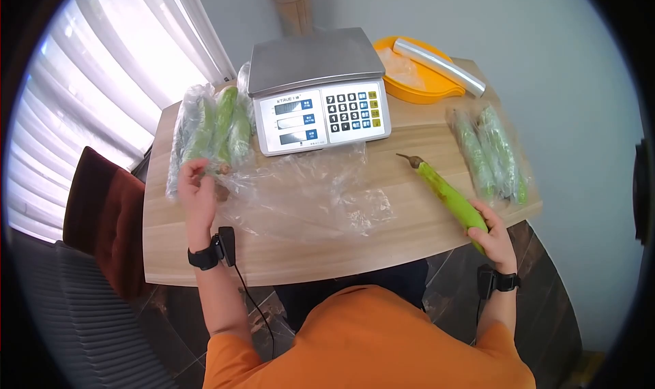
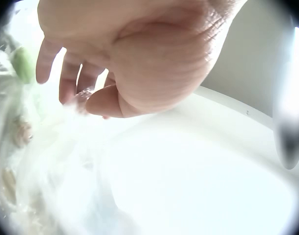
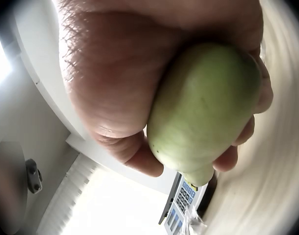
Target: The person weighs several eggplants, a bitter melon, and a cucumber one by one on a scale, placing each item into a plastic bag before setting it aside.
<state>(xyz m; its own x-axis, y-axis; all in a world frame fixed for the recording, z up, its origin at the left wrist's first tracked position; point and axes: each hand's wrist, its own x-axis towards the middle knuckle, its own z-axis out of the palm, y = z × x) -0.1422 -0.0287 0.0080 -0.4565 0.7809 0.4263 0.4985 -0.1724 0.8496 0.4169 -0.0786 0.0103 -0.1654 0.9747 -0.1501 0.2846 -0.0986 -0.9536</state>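
My right hand (image 1: 492, 237) grips a long green eggplant (image 1: 447, 197) near its rounded end. The eggplant is tilted, its brown stem pointing up and left toward the scale; in the right wrist view its blunt green end (image 3: 203, 107) fills the palm, with thumb and fingers curled round it. On the left, my left hand (image 1: 198, 195) pinches the edge of a clear plastic bag (image 1: 293, 191) between thumb and fingertips. In the left wrist view a shiny bit of plastic (image 2: 84, 94) shows at those fingertips. The bag lies crumpled and flat across the table in front of the scale.
A digital scale (image 1: 317, 62) stands at the back middle. Bagged eggplants (image 1: 222, 123) lie at the left and more bagged eggplants (image 1: 488, 154) at the right. A yellow basket (image 1: 426, 97) holds a plastic roll (image 1: 440, 66). A red-brown chair (image 1: 102, 218) is beside the table.
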